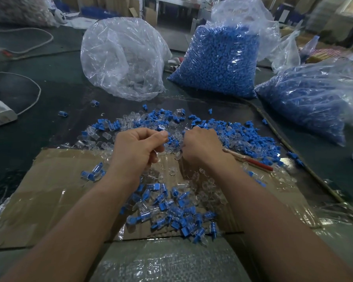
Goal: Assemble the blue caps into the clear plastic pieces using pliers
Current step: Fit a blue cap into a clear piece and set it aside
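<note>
My left hand (138, 148) is curled over the middle of the work pile, thumb and forefinger pinching a small clear plastic piece with blue in it (170, 139). My right hand (201, 145) is curled just to the right, knuckles up, and what its fingers hold is hidden. Loose blue caps (259, 139) and clear plastic pieces (94, 132) lie mixed beyond both hands. Assembled pieces (171, 212) are heaped on the cardboard sheet (49, 192) between my forearms. Red-handled pliers (251, 159) lie on the pile right of my right wrist.
Two bags of blue caps (216, 62) (312, 100) stand at the back right, and a clear bag (122, 58) at the back centre. A white box with a cord (0, 112) sits at the left. A thin stick (289, 147) runs along the right.
</note>
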